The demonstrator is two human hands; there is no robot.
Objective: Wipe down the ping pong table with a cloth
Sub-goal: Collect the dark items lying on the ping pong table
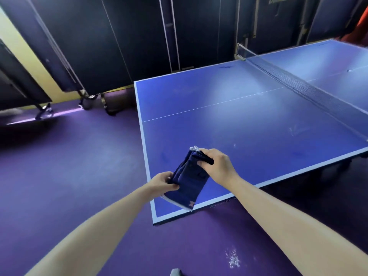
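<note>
Low centre of frame, left hand [162,181] and right hand [216,165] pinch the folded cloth [189,179] above the ping pong table [249,120]; wiping seems unstarted, next pressing it flat

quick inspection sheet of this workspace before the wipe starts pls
surface: table blue, pale scuffs near the net
job's things: cloth dark blue, folded, held over the table's near corner
clutter: white flecks on the floor
hands: left hand grips the cloth's near end; right hand grips its far end
cables: nothing seen
surroundings: purple floor, folded tables standing behind
</note>
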